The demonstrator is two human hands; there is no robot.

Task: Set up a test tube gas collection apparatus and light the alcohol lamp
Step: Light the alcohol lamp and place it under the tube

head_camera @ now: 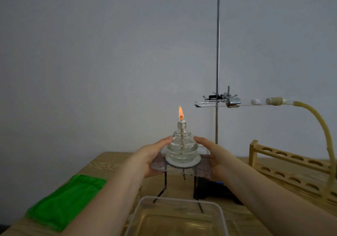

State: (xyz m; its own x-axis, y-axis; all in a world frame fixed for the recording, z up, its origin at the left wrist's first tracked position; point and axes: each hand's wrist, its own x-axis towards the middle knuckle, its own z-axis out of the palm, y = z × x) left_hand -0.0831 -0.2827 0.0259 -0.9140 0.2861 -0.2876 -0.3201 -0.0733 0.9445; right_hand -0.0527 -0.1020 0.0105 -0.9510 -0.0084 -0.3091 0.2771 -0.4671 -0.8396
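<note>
One wooden table (pixel 113 161) is recorded as the base for all items. One metal stand (pixel 218 53) is set upright at the back, its dark base largely hidden behind the right forearm. One clear plastic tub (pixel 221 215) is placed at the near edge and is cut off by the frame; whether it holds water cannot be told. One green cloth (pixel 67 199) is laid flat at the left. One wooden rack (pixel 290 163) is stood at the right, partly cut off. One yellowish rubber hose (pixel 317 119) is run from the stoppered mouth of the test tube (pixel 206 104) down toward the rack, its lower end lost to view. The tube is held nearly level by a clamp (pixel 231 100) on the stand, well above the table. One wire mesh (pixel 182 170) is rested on a dark tripod (pixel 165 186).

One alcohol lamp (pixel 182 146), already lit, is stood on a white disc at the mesh centre, left of and lower than the tube, so heating is judged not yet begun. The mesh edges are gripped by the left hand (pixel 155 155) and the right hand (pixel 211 155), fingers curled beneath and thumbs alongside the lamp, presumably so that the flame can be shifted under the tube without the glass being handled.
</note>
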